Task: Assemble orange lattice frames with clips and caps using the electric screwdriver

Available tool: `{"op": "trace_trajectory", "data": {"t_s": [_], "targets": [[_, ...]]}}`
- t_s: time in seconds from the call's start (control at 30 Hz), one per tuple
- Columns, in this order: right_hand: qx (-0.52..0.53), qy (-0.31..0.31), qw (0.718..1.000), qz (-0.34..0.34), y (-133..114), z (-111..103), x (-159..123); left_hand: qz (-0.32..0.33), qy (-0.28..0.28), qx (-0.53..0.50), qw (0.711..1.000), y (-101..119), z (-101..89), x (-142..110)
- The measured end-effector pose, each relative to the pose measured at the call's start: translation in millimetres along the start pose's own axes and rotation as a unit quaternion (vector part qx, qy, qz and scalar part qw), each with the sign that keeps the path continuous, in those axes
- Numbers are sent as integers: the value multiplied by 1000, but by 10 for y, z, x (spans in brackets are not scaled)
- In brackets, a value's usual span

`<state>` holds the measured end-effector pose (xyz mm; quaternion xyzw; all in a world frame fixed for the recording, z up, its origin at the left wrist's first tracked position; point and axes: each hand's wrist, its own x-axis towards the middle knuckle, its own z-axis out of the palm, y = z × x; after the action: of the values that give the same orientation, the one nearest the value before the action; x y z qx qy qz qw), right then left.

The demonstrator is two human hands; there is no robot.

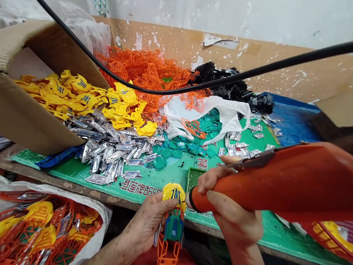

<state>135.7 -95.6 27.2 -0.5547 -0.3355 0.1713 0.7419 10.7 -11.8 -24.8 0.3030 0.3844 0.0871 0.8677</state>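
My left hand is closed around a toy car body, an orange lattice frame with a yellow cover and a teal window piece. The thumb presses on the yellow cover. In my right hand is a thick orange electric screwdriver, fingers wrapped round its front end. Its pale tip, behind a black ring, meets the right side of the yellow cover; whether it touches a screw cannot be made out. Just beyond the tip stands a small green basket, partly hidden by my right hand.
Silvery parts, yellow covers, orange frames, teal pieces and black parts lie heaped on the green bench. A cardboard box tilts at left, above a white sack of assembled bodies. A black cable crosses in front.
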Motion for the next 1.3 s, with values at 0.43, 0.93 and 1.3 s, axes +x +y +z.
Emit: {"op": "trace_trajectory", "data": {"t_s": [0.43,0.93,1.3], "targets": [[15,7,1000,-14,-76,85,88,19,4,19,1000,100,-32,13],[30,126,992,7,92,-151,228,-11,1,52,999,179,-130,16],[32,123,992,-6,214,-135,254,-26,-20,40,999,150,-130,13]]}}
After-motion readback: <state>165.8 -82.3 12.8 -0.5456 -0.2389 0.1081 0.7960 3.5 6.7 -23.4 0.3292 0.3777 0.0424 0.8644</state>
